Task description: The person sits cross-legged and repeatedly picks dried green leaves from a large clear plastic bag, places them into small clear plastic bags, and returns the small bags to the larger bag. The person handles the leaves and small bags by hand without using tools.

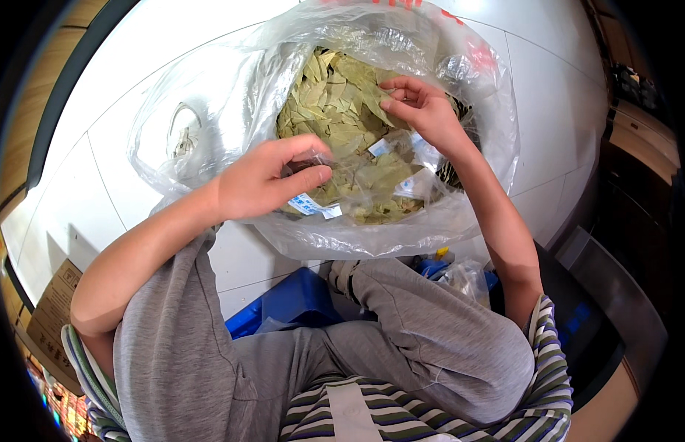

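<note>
A large clear plastic sack (497, 132) lies wide with its mouth turned up, full of dried bay leaves (331, 99). Over its near left part, my left hand (272, 177) curls its thumb and fingers round the edge of a small clear plastic bag (331, 180); the grip is partly hidden by the film. At the far right of the heap, my right hand (423, 110) pinches a pale green bay leaf (375, 103) between thumb and fingers. Small clear packets with blue-and-white labels (410, 186) lie among the leaves.
White floor tiles (99, 191) surround the sack. A blue plastic container (298, 298) stands between my legs, and a crumpled clear bag (466, 280) lies near my knee. A cardboard box (55, 317) is at the left, dark furniture (637, 147) at the right.
</note>
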